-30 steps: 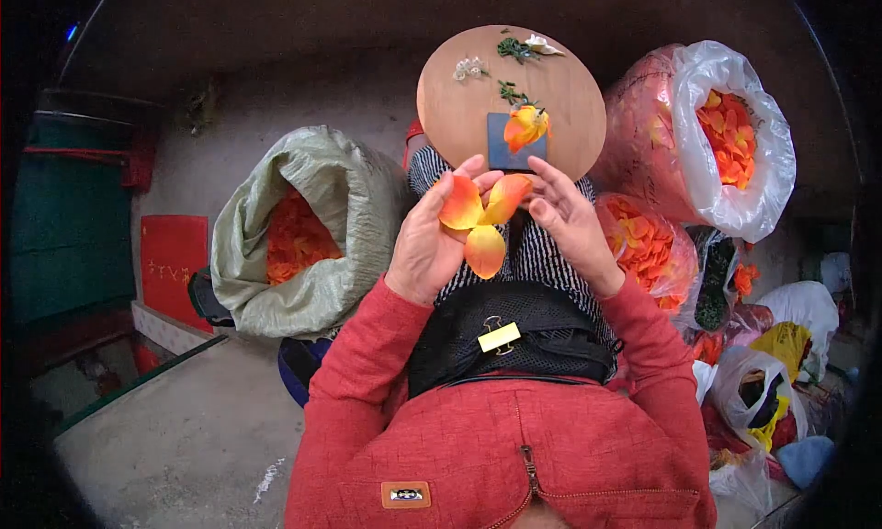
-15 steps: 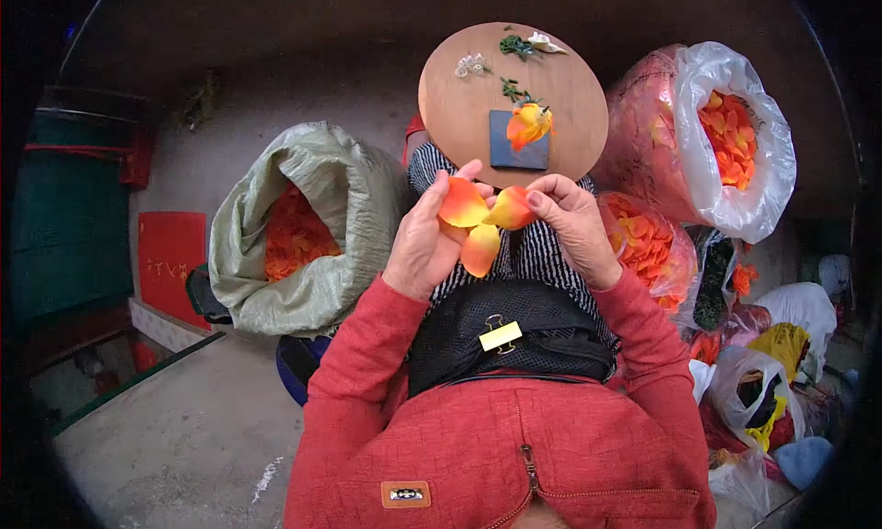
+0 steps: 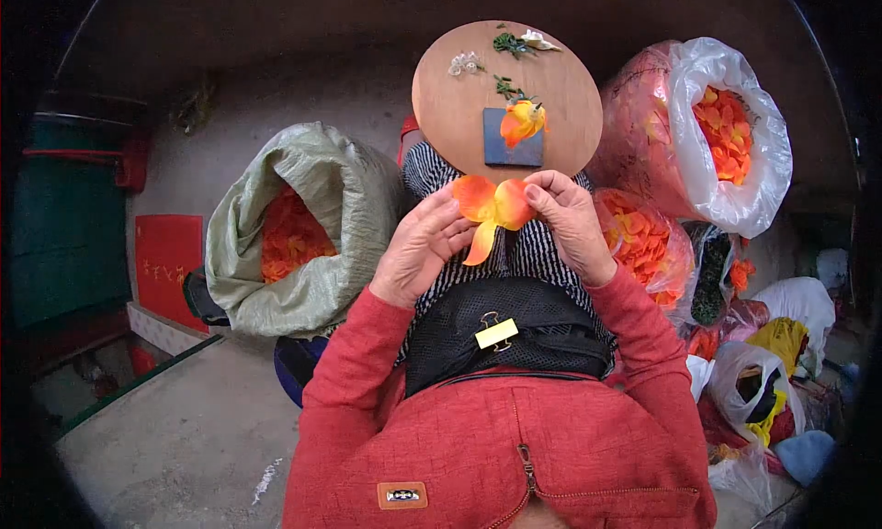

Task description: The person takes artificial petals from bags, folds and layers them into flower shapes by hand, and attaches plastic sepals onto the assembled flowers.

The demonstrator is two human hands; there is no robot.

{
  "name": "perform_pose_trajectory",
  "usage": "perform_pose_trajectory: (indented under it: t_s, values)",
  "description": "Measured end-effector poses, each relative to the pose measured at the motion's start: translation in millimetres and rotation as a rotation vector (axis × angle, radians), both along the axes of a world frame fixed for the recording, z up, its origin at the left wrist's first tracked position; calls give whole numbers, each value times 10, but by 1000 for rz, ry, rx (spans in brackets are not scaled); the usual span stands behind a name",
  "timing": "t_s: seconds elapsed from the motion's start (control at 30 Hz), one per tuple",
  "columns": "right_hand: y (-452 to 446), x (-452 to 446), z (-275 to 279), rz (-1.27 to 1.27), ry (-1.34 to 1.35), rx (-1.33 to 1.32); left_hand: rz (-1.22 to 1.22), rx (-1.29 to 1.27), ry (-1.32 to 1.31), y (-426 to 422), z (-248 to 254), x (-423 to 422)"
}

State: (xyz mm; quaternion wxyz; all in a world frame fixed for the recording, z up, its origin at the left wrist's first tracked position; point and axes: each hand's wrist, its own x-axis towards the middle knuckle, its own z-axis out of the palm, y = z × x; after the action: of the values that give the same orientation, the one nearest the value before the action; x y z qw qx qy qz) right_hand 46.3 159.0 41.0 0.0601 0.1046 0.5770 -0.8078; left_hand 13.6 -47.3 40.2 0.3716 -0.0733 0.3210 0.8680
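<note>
Between my hands is a three-lobed artificial flower petal piece (image 3: 501, 211), orange-red at the tips and yellow toward the middle. My right hand (image 3: 574, 224) pinches its right lobe between thumb and fingers. My left hand (image 3: 418, 246) holds the edge of the left lobe at its fingertips, the other fingers loosely curled below. The third lobe hangs down toward my lap. Just beyond, an orange-and-yellow artificial flower (image 3: 523, 122) lies on a dark square pad (image 3: 501, 150) on a round wooden board (image 3: 450, 115).
Green bits (image 3: 511, 44), a white flower (image 3: 540, 40) and small clear-white pieces (image 3: 466, 64) lie on the board. A pale woven sack (image 3: 294, 308) of orange petals stands left. Right are a plastic sack (image 3: 684, 134) and a bag (image 3: 643, 244) of petals. A yellow-faced clip (image 3: 497, 333) sits on my black pouch.
The petal piece has turned and its lower lobe now shows narrower. My left hand has shifted down and left, from under the piece to its left edge. My right hand still pinches the right lobe.
</note>
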Motion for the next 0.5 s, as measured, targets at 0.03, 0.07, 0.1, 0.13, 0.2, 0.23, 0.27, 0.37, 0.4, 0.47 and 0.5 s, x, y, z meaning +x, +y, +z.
perform_pose_trajectory:
  t_s: [0.03,0.07,0.1,0.13,0.2,0.23,0.27,0.37,0.4,0.47,0.5]
  values:
    - [2,-2,-5,2,0,-6,1,-10,-1,0,-6,-5]
    - [0,-5,-1,3,0,-6,2,-11,-1,-2,-10,-11]
    - [-3,-6,7,2,-2,-13,6,-10,-2,-4,-13,-18]
    - [-5,-8,13,0,-4,-20,9,-9,-3,-6,-14,-23]
    - [-9,-9,14,-1,-2,-17,11,-12,-3,-6,-7,-25]
    - [-11,-11,15,-4,-1,-13,13,-14,-2,-5,-4,-25]
    - [-15,-13,21,-3,0,-14,14,-15,-1,-6,-9,-23]
    - [-27,-13,48,5,-2,-12,15,-29,-5,-6,-35,-19]
    - [-30,-10,55,-3,-1,-13,14,-29,-8,-4,-40,-20]
    - [-30,-10,56,-10,1,-13,13,-30,-11,-7,-60,-18]
    - [-26,-9,51,-7,-3,-9,1,-35,-8,-14,-75,-15]
